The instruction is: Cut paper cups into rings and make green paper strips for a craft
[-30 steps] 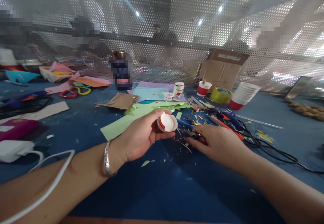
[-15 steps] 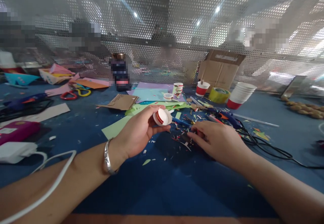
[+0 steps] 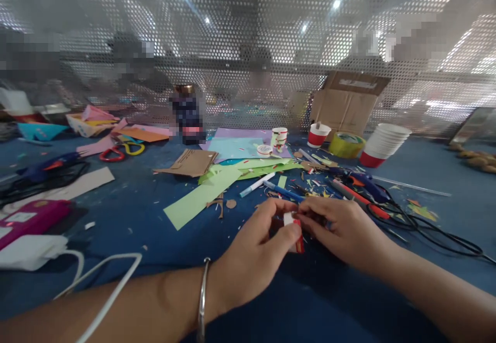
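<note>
My left hand is closed around a small white and red cut-down paper cup, thumb across its near side. The cup is tilted, and its far side is hidden by my fingers. Against its upper right edge, my right hand has thumb and fingers pinched together; what lies between those fingertips is too small to make out. A blue pen lies just beyond my hands among paper scraps. Farther back stand a small decorated paper cup and a round white disc.
Stacked paper cups, yellow tape and a cardboard box stand back right. A glue gun trails black cable at right. Green paper and cardboard lie ahead. A white cable crosses my left forearm.
My left hand has brought the cut-down cup right and lower, turning it on its side. My right hand has risen slightly from the scraps to meet it. The view has shifted a little.
</note>
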Demonstrator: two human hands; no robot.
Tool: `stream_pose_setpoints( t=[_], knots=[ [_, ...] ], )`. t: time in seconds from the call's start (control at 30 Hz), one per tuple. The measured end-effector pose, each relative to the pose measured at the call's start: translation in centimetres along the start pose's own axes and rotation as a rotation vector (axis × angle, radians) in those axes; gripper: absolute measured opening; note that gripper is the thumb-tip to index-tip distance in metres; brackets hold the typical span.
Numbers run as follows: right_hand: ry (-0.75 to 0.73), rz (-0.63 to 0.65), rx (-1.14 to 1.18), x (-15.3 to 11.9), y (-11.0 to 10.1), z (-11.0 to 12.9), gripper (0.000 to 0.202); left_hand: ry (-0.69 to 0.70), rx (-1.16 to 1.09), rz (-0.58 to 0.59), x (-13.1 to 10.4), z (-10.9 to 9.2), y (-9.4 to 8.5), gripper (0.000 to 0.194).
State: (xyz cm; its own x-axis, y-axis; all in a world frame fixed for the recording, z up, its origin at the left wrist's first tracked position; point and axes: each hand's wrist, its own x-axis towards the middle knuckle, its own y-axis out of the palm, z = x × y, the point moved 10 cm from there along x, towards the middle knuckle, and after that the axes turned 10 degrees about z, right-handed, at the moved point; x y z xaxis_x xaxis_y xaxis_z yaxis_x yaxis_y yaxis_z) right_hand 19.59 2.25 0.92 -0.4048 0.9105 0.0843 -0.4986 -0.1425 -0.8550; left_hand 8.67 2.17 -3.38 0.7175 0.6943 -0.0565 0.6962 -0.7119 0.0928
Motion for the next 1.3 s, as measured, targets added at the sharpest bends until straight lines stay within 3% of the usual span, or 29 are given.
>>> stream_pose_setpoints(
  t=[0.2, 0.4, 0.6, 0.93, 1.17, 1.3],
  knots=[
    [-0.086, -0.011, -0.012, 0.2, 0.2, 0.6, 0.018, -0.029, -0.115, 0.002, -0.2, 0.6, -0.2, 0.028],
    [-0.14, 0.01, -0.036, 0.2, 0.8, 0.8, 0.02, -0.035, 0.026, 0.015, -0.3, 0.1, -0.4, 0.028],
    [-0.127, -0.004, -0.052, 0.0, 0.6, 0.9, 0.021, -0.028, 0.007, -0.002, -0.2, 0.0, -0.7, 0.022],
    [-0.132, -0.061, -0.058, -0.1, -0.1, 0.8, 0.014, -0.134, -0.02, 0.04, 0.4, -0.1, -0.5, 0.022],
    [-0.138, -0.052, -0.087, -0.4, 0.2, 0.9, 0.02, -0.067, 0.018, 0.079, 0.5, -0.5, 0.0, 0.014],
    [-0.147, -0.006, -0.1, -0.3, 1.0, 0.7, 0.02, -0.008, 0.212, 0.091, 0.4, -1.3, -0.3, 0.02]
  ],
)
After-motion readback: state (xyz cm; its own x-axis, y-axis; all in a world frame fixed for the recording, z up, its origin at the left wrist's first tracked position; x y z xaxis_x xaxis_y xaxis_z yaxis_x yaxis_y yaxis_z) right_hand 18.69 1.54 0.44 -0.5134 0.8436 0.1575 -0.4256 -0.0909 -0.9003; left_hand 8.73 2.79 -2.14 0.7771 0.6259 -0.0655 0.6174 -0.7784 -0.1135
